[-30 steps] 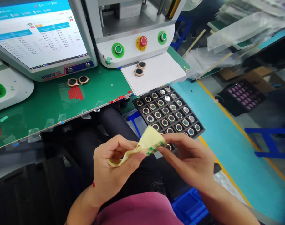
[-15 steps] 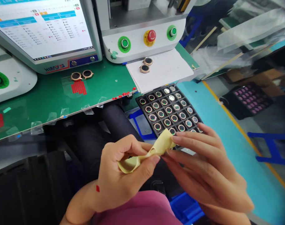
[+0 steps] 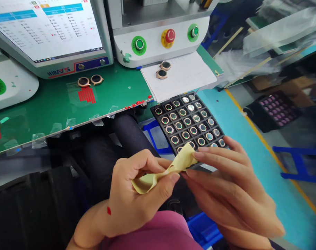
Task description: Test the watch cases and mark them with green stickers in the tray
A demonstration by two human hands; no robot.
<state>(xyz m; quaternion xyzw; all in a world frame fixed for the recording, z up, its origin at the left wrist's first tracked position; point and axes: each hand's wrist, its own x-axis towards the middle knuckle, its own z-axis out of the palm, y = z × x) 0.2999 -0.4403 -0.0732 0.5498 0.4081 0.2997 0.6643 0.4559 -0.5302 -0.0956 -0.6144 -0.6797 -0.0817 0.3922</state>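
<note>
A folded yellow cloth [image 3: 184,157] is pinched between the thumb and fingers of my left hand [image 3: 142,194], which has a small red sticker [image 3: 109,210] near the wrist. My right hand [image 3: 233,180] grips the other end of the cloth with thumb and fingertips. Whether something lies inside the folds is hidden. Just beyond my hands sits a black compartment tray [image 3: 170,136] with rows of round watch cases [image 3: 193,130], partly covered by the cloth and my right fingers.
On the green bench [image 3: 126,83] lie two watch cases [image 3: 96,80] beside red stickers [image 3: 86,94]. Two more cases [image 3: 162,74] rest on white paper [image 3: 185,78]. Behind stand a monitor [image 3: 69,31] and a machine with a red stop button [image 3: 170,35]. Blue stool [image 3: 300,163] at right.
Both hands hold the cloth as before, with only a very slight shift to the right. The view has moved a little; nothing was let go or picked up.
</note>
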